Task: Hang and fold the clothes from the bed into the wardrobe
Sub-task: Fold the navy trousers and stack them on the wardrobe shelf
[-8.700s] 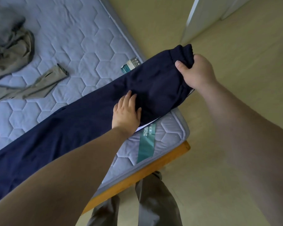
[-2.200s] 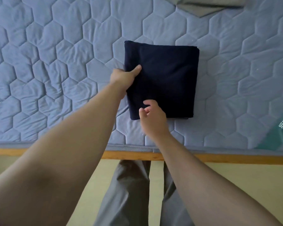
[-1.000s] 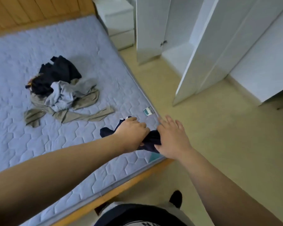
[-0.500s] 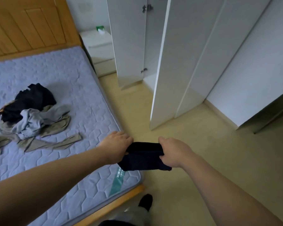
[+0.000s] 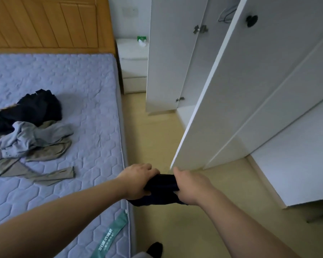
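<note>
Left hand [image 5: 138,180] and right hand [image 5: 191,187] grip the folded navy garment [image 5: 160,190] over bare floor [image 5: 153,138] between the bed [image 5: 101,108] edge and the open wardrobe door [image 5: 231,101].

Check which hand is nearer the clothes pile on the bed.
Left. The left hand grips the folded garment at the mattress edge, on the pile's side; the right hand grips its other end, out over the floor, farther from the pile.
</note>
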